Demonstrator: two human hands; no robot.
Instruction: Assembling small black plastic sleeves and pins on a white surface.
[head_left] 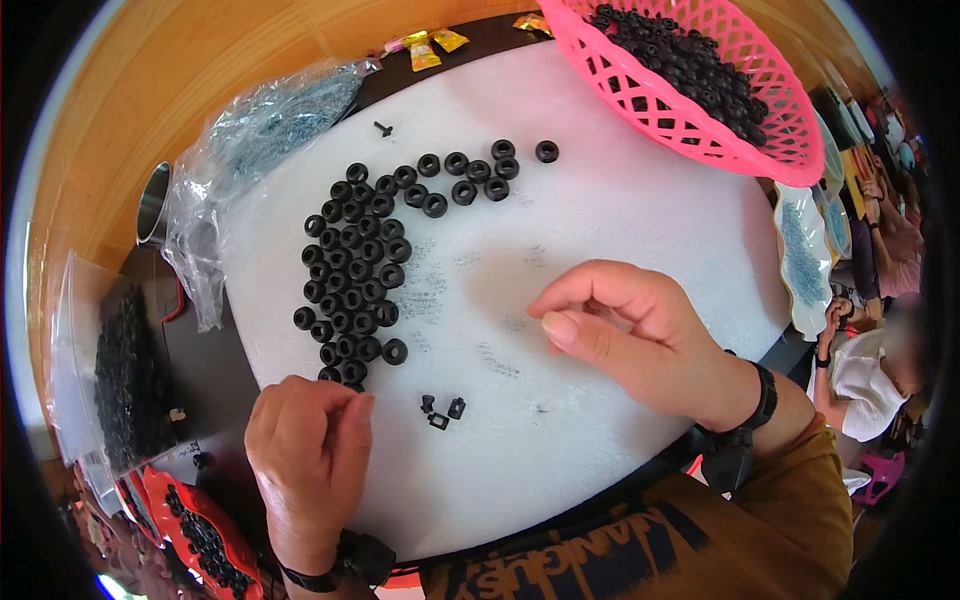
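Observation:
My left hand is curled closed at the near end of a cluster of black rings, its thumb against the bent fingers. What it holds, if anything, is hidden. Over the middle right of the white padded surface, my right hand has thumb and forefinger brought together in a pinch. Nothing can be made out at those fingertips. Tiny grey pieces lie scattered in patches between the rings and that hand. Nearer me are several small black plastic bits.
A pink lattice basket of black parts overhangs the far right corner. Clear bags lie far left; a bag of black pieces and a red tray stand left. A white dish is at right. Other people sit beyond.

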